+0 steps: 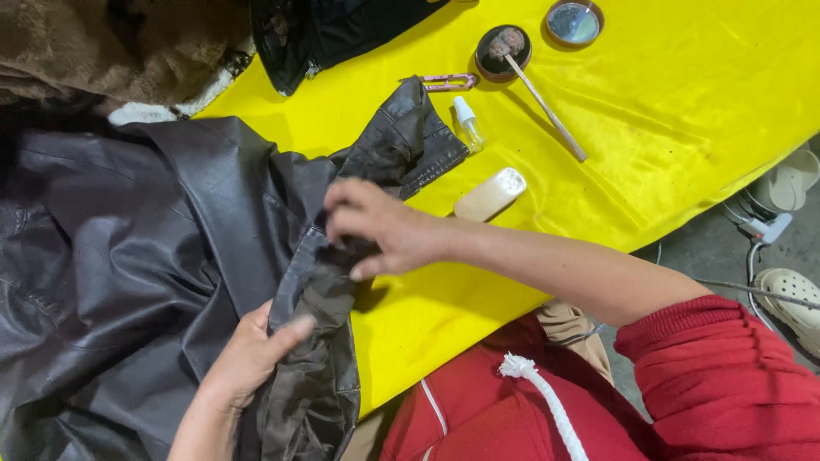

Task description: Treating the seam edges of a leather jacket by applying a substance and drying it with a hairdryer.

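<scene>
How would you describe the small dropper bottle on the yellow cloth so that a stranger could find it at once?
Start at the yellow cloth covering the table, then find the dark leather jacket that both hands grip. Just beyond its cuff lies the dropper bottle. It is small and clear with a white nozzle, unlike the cream oblong block nearer the person and the pink clip beyond it.

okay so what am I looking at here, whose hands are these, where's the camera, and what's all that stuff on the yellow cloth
No machine here: one picture, taken by a camera on a person's head, looking down at their own bare hands. The left hand grips a fold of a dark leather jacket, and the right hand pinches the same fold higher up. The jacket lies partly on a yellow cloth. Also on the cloth: a small dropper bottle, a pale oblong block, a thin-handled brush resting its head in an open round tin, a second round tin, and a pink clip.
</scene>
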